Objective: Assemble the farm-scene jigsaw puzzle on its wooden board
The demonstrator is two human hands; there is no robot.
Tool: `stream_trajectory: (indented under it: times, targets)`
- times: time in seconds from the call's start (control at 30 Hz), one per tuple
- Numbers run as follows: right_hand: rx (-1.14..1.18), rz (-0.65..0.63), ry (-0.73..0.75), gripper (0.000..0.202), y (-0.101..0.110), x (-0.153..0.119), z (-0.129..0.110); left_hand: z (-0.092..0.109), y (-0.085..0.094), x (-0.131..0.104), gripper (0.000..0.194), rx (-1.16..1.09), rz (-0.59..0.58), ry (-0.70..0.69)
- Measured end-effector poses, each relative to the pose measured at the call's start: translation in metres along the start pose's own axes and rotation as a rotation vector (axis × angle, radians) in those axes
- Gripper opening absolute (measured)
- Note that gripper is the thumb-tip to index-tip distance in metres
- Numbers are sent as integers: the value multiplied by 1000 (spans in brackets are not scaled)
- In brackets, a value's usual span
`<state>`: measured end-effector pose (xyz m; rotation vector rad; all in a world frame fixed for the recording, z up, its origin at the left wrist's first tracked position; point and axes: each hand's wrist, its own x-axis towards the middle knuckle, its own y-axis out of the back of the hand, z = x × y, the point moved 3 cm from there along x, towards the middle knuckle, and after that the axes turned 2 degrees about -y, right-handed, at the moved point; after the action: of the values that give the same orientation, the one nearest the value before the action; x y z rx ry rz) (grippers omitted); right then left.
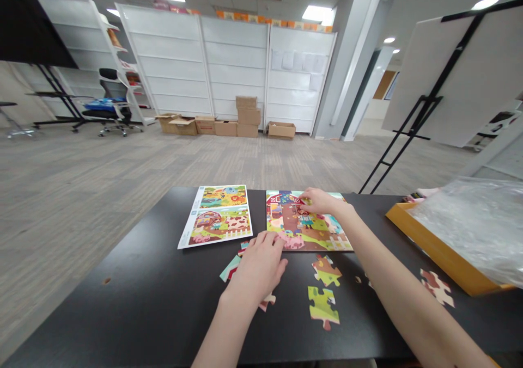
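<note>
At the black tabletop, the right hand touches a multicoloured farm-scene jigsaw; its grip is indiscernible. The left hand lies unclenched over colourful puzzle pieces.

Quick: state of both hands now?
Left hand: open, palm down over loose puzzle pieces.
Right hand: fingers curled at the puzzle; can't tell whether they grip anything.
</note>
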<state>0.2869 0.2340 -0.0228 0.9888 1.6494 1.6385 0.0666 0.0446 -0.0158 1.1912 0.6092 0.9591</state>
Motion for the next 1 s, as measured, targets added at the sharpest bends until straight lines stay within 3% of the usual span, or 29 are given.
stream_trajectory:
  times: [0.3, 0.83, 1.0]
  targets:
    - [28, 0, -4, 37, -3, -1, 1, 0, -1, 0, 32, 11, 13, -12]
    - [59, -66, 21, 36, 1, -4, 2, -2, -3, -1, 33, 8, 19, -15]
    - [46, -37, -39, 32, 4, -6, 10, -1, -1, -2, 34, -1, 9, -12]
